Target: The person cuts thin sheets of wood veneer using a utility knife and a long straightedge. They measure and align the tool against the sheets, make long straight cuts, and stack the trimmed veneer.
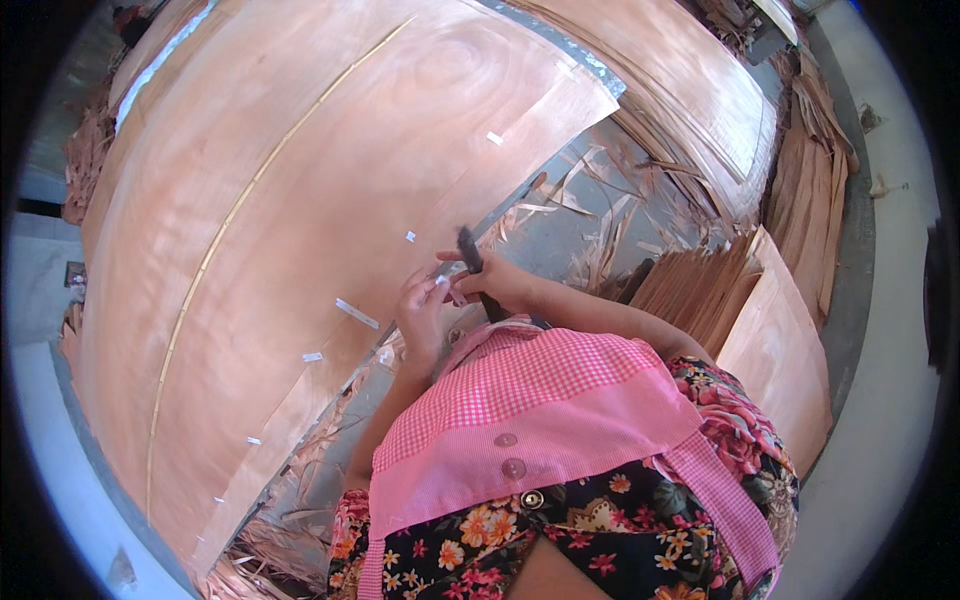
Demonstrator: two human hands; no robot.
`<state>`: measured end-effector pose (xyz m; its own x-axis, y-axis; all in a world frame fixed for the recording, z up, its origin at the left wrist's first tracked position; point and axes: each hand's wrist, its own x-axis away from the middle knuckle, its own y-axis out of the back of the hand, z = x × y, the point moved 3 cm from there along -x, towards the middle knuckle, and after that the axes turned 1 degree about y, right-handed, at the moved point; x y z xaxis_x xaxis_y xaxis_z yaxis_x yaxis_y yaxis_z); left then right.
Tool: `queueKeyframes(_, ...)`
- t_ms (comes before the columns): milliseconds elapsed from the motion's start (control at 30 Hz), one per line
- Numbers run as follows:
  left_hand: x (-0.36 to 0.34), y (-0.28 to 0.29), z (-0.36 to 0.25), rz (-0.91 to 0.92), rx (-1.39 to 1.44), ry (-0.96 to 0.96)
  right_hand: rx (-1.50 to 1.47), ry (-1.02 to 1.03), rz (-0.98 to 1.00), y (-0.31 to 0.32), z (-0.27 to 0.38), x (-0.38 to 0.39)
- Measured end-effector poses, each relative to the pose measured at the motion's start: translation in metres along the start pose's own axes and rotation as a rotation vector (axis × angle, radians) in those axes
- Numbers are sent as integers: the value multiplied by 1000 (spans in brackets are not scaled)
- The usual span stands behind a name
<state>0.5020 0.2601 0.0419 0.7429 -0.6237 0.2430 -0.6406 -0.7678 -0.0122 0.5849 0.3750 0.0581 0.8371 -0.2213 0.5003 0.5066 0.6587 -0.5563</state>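
Although a wide veneer sheet (300, 220) fills the left and centre of the frame, only its near edge, running from lower left toward upper right, carries most of the white tape pieces, so the work looks partly done. A stack of veneer (690, 70) lies at upper right, and a thin yellow strip (184, 308) curves down the sheet's left half. Near the frame's centre, the right hand (508, 286) has its fingers curled around a dark tool (468, 250) whose end points up the frame. Just beside it, the left hand (421, 312) is nearly closed, thumb and fingers seemingly pinching a white scrap (441, 281), probably tape not yet laid. The sheet spreads to the left of and above both hands, its near edge passing close to them; I cannot tell whether the left hand touches it. Among the smallest things, a long tape piece (357, 313) lies left of the left hand and a short tape piece (411, 237) just above it. What remains is probably the stretch of edge nearest the hands, which they partly hide.
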Motion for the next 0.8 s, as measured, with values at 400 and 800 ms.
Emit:
queueKeyframes(400, -144, -522, -49, 310, -1004, -495, -120, 471, -1077, 761, 463, 35)
queueKeyframes(800, -633, -1447, -176, 301, -1283, -129, -664, 5, -683, 1544, 1179, -60)
